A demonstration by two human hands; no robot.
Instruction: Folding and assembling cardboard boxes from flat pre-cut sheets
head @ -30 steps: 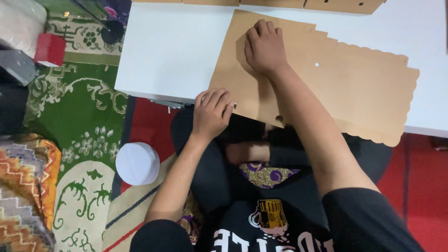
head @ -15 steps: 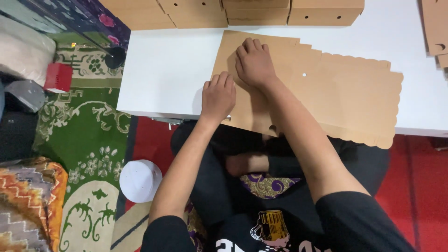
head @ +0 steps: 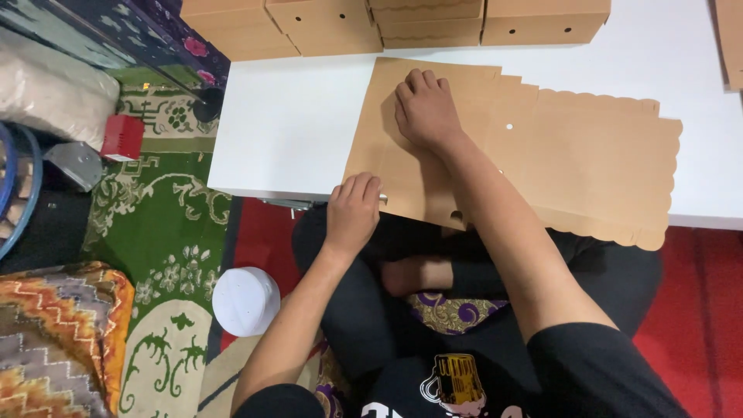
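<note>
Pressing flat on a brown cardboard sheet (head: 557, 155), the right hand (head: 426, 112) is being laid palm down with its fingers together and pointing to the far side; nothing is being gripped by it. The left hand (head: 352, 213) is being curled over the near left edge of the same sheet, where the cardboard is hanging past the near edge of the worktop (head: 286, 131), and the fingers are being bent over that edge; whether the edge is actually being pinched cannot be told.

The sheet is being spread flat across the white worktop, its right and near borders being cut in a scalloped line, with small round holes showing in its surface. At the far side of the worktop, a row of folded brown cardboard boxes (head: 387, 23) is being kept, just beyond the sheet.

Below the worktop, the person's crossed legs in dark clothing are being seen. To the left, on the floor, a green patterned rug (head: 162, 224) is being shown, with a white round cap (head: 246, 300) lying on it near the left forearm. Farther left, a small red box (head: 122, 138) is being shown.
</note>
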